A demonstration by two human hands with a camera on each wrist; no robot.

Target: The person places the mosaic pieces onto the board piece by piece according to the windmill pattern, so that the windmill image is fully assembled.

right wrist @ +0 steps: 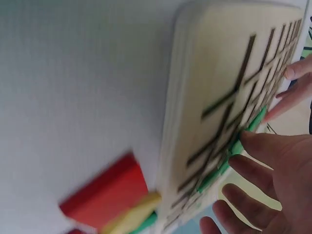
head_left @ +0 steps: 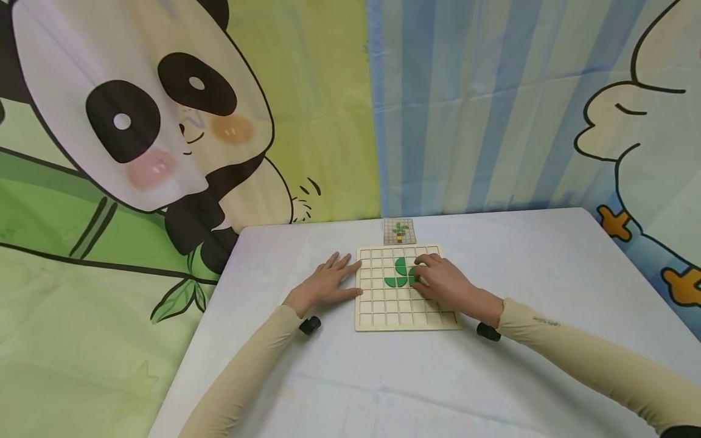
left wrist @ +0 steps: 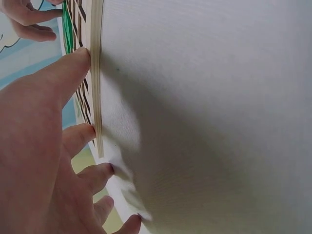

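A pale wooden grid board [head_left: 378, 307] lies on the table, its squares outlined by grooves. Several green rounded pieces [head_left: 401, 266] sit on its middle squares, also seen at a slant in the right wrist view. My left hand [head_left: 325, 281] is spread at the board's left side, thumb and index fingertips touching the edge. Over the board's right half, my right hand [head_left: 446, 286] pinches a green piece [right wrist: 236, 147] between thumb and index finger, down at the board's surface. The fingers partly cover that piece.
Behind the board lies a small gridded pattern card [head_left: 399, 232] with a green figure. The right wrist view shows a red block [right wrist: 107, 190] and a yellow piece [right wrist: 134, 214] beside the board. Printed cloth hangs behind the white table [head_left: 328, 377].
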